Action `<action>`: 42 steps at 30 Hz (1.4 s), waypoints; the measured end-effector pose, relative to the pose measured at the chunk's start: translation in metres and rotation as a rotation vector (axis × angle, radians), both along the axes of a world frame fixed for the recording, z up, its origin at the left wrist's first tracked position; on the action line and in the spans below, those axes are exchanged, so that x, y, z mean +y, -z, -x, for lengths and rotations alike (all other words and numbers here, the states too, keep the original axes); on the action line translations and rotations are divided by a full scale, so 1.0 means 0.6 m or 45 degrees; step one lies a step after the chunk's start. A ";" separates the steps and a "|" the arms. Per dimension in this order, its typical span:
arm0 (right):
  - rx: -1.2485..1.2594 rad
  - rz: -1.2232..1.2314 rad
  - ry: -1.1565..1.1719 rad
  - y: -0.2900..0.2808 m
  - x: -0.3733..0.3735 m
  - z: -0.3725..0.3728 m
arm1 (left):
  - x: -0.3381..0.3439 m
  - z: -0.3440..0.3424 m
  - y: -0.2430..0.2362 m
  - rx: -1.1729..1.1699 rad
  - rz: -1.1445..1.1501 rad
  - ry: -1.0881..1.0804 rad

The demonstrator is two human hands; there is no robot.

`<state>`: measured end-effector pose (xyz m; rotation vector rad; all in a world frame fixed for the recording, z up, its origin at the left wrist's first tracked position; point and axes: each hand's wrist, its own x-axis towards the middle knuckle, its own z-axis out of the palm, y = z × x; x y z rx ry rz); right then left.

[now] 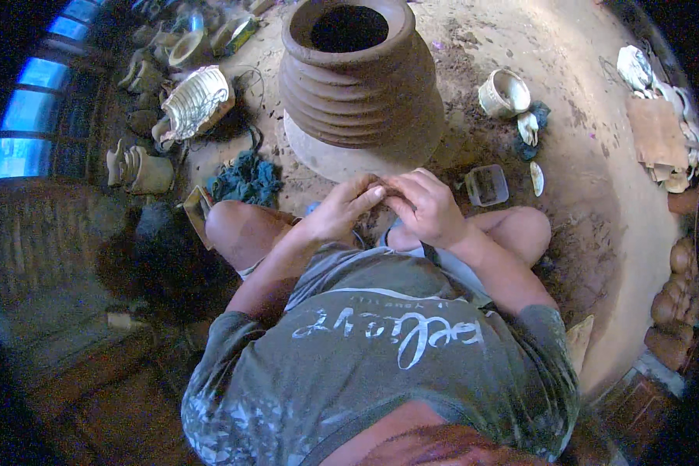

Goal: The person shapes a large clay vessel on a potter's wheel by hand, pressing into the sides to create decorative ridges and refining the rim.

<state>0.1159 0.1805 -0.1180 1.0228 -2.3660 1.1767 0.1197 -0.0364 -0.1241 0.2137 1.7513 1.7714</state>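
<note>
My left hand (345, 208) and my right hand (429, 205) meet in front of my lap, with fingers bent and pressed together. Whatever lies between the fingertips, if anything, is hidden by the hands. Just beyond them stands a large brown clay pot (357, 105), upright, with a wide round mouth and ridges running around its wall. It rests on a pale round base (318, 151). Both hands appear apart from the pot.
Left of the pot lie a teal cloth (245, 180) and a ribbed whitish vessel (196, 102) on its side. To the right are a clear plastic container (487, 186), a white oval piece (537, 179), a pale tub (505, 95) and a dark blue rag (541, 115). Rounded clay pots (668, 307) line the far right.
</note>
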 end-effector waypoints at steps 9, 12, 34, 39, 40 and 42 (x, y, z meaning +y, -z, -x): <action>-0.096 0.259 0.472 -0.052 -0.012 0.071 | -0.013 0.114 -0.115 1.102 0.193 -1.142; -0.079 0.253 0.476 -0.059 -0.035 0.098 | -0.051 0.224 -0.160 1.350 0.338 -1.201; -0.124 0.156 0.581 -0.056 -0.054 0.179 | -0.069 0.382 -0.225 1.014 0.373 -0.364; -0.482 0.140 0.607 -0.069 -0.021 0.195 | -0.076 0.394 -0.225 1.110 0.490 -0.257; -0.518 0.206 0.568 -0.065 -0.010 0.208 | -0.077 0.399 -0.220 1.172 0.430 -0.235; -0.582 0.333 0.505 -0.057 0.016 0.227 | -0.068 0.393 -0.221 1.131 0.273 -0.260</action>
